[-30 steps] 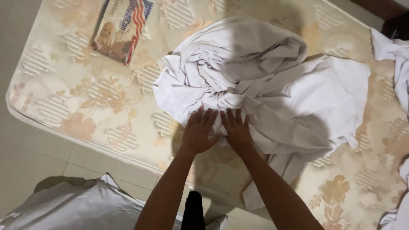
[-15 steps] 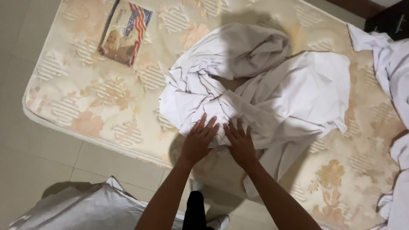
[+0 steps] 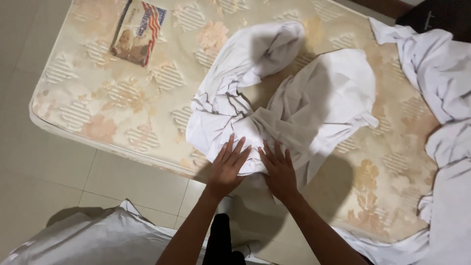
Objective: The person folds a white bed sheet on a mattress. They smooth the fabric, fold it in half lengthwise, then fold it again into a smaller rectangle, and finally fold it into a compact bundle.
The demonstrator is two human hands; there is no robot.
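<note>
Two bare forearms in view, no sleeves reaching wrists. Left hand (image 3: 226,169): no ring, watch or band visible; fingers long, nails short. Right hand (image 3: 280,172): likewise bare, no jewellery seen. Below both grips, between forearms, dark trouser leg (image 3: 219,243), black, narrow. Upper arms cut off by frame edge; any shirt out of view.

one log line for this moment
left hand: flat on white sheet | right hand: flat on sheet | sheet: bunched on bare mattress | pillow: floor
</note>
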